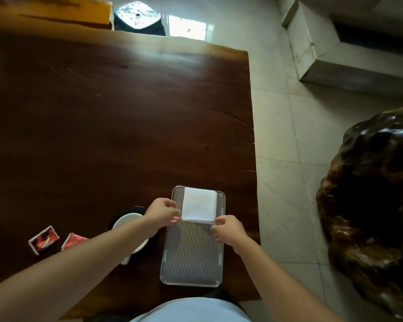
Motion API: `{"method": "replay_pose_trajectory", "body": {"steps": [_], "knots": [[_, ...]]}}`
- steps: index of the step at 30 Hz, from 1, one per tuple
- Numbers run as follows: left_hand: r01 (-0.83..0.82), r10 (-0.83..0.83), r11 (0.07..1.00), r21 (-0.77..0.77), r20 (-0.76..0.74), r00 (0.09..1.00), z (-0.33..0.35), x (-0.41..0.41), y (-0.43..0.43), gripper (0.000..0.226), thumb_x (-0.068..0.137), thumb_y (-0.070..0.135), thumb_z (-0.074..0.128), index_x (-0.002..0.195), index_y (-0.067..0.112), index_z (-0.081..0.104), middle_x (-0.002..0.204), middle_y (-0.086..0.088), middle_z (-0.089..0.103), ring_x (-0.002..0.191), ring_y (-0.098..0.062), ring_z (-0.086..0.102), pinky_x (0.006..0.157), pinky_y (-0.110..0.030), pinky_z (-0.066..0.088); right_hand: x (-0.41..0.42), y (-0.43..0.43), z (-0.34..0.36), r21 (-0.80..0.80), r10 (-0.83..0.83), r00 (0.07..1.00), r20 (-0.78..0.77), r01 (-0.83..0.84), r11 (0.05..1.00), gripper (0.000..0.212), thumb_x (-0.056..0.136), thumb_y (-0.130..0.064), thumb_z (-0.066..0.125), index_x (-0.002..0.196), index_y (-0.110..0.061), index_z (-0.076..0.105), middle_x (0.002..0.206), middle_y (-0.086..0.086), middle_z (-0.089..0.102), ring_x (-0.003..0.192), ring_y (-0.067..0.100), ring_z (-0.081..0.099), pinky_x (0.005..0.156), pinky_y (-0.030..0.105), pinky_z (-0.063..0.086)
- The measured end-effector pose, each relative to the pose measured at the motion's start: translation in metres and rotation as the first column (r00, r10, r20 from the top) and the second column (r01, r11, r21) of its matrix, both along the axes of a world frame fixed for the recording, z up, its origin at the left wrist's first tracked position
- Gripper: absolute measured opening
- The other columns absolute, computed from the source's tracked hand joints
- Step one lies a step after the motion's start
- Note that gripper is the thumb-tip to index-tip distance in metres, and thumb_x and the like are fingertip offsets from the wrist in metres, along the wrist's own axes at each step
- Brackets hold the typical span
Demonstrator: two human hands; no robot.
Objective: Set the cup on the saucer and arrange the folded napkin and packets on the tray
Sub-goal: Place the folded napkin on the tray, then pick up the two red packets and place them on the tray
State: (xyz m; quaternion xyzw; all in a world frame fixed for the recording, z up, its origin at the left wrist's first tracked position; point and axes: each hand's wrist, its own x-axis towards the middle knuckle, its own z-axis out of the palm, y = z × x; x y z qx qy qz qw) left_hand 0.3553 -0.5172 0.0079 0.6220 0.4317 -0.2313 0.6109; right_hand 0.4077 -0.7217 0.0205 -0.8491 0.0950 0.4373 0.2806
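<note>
Napkin (198,205): folded, white, on far half of tray (192,259).
Left hand (163,213): pinches napkin's near-left corner.
Right hand (228,229): pinches near-right corner.
Packets (44,239): on table (116,117), left.

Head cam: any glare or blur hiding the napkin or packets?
Head view: glare sits far up the table, clear of the napkin, which reads plain white; packets are soft with unreadable print; wide-angle bends the edges.

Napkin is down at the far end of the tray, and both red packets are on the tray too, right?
Not quite. The head view shows the napkin at the tray's far end, but both red packets lie on the table, left of the tray.
</note>
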Motion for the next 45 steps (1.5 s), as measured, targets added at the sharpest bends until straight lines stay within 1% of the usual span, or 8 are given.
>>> {"method": "replay_pose_trajectory", "body": {"steps": [4,7,16,20,26,35,40,45], "knots": [[-0.018,0.017,1.0,0.007,0.046,0.999,0.021,-0.017,0.017,0.022,0.092,-0.004,0.059,0.113,-0.003,0.06,0.099,-0.019,0.067,0.081,-0.026,0.071,0.077,-0.036,0.062,-0.009,0.012,0.014,-0.128,0.165,0.966,0.201,-0.141,0.982,0.031,0.095,-0.016,0.063,0.125,-0.011,0.063,0.107,0.003,0.064,0.09,0.013,0.06,0.068,0.021,0.052],[-0.01,0.007,0.999,0.053,0.066,0.998,0.034,-0.037,0.038,0.019,0.093,0.0,0.058,0.113,0.001,0.061,0.1,-0.017,0.067,0.076,-0.021,0.069,0.067,-0.029,0.06,-0.018,0.037,0.024,-0.108,0.195,0.926,0.323,-0.168,0.98,0.033,0.094,-0.016,0.06,0.126,-0.011,0.064,0.118,0.007,0.067,0.104,0.018,0.063,0.083,0.027,0.053],[0.104,-0.114,0.935,0.34,0.009,0.993,0.062,-0.11,0.12,0.01,0.088,0.012,0.063,0.096,0.017,0.067,0.089,-0.008,0.072,0.067,-0.016,0.068,0.054,-0.027,0.054,-0.085,0.166,0.056,0.141,0.357,0.862,0.359,-0.428,0.893,0.022,0.089,-0.023,0.06,0.107,-0.018,0.073,0.099,0.002,0.073,0.089,0.017,0.066,0.066,0.021,0.044],[0.135,-0.14,0.913,0.385,-0.017,0.99,0.066,-0.145,0.17,0.014,0.089,0.01,0.061,0.099,0.016,0.068,0.093,-0.008,0.072,0.073,-0.018,0.07,0.064,-0.032,0.058,-0.12,0.214,0.058,0.178,0.431,0.845,0.317,-0.499,0.848,0.02,0.093,-0.024,0.061,0.11,-0.022,0.07,0.089,-0.006,0.068,0.082,0.011,0.062,0.062,0.017,0.041],[0.283,-0.266,0.86,0.426,-0.1,0.959,0.052,-0.184,0.246,0.011,0.09,0.014,0.063,0.096,0.021,0.067,0.098,-0.002,0.068,0.083,-0.017,0.07,0.06,-0.027,0.057,-0.163,0.271,0.05,0.074,0.463,0.848,0.26,-0.495,0.866,0.023,0.091,-0.023,0.06,0.112,-0.02,0.07,0.101,0.002,0.074,0.095,0.018,0.068,0.085,0.034,0.056],[0.546,-0.529,0.734,0.404,-0.165,0.832,-0.006,-0.208,0.312,0.01,0.084,0.016,0.073,0.091,0.021,0.068,0.098,-0.002,0.07,0.085,-0.014,0.063,0.07,-0.026,0.049,-0.202,0.318,-0.003,-0.127,0.456,0.856,0.244,-0.438,0.89,0.03,0.093,-0.023,0.06,0.122,-0.017,0.064,0.12,0.007,0.066,0.108,0.025,0.062,0.088,0.037,0.053],[0.572,-0.562,0.684,0.453,-0.173,0.809,-0.038,-0.212,0.322,0.04,0.079,0.03,0.081,0.11,0.019,0.059,0.098,0.002,0.062,0.087,-0.015,0.061,0.074,-0.031,0.052,-0.217,0.33,-0.035,-0.221,0.466,0.85,0.244,-0.419,0.88,0.053,0.096,-0.024,0.062,0.146,-0.021,0.046,0.142,0.002,0.048,0.128,0.024,0.046,0.099,0.037,0.049],[0.604,-0.659,0.546,0.581,-0.148,0.737,-0.054,-0.219,0.321,0.046,0.075,0.042,0.082,0.108,0.023,0.055,0.103,0.006,0.055,0.091,-0.015,0.06,0.069,-0.03,0.052,-0.226,0.338,-0.051,-0.335,0.5,0.814,0.295,-0.402,0.852,0.057,0.094,-0.021,0.066,0.145,-0.022,0.044,0.139,0.005,0.045,0.126,0.024,0.043,0.095,0.034,0.05]]}}
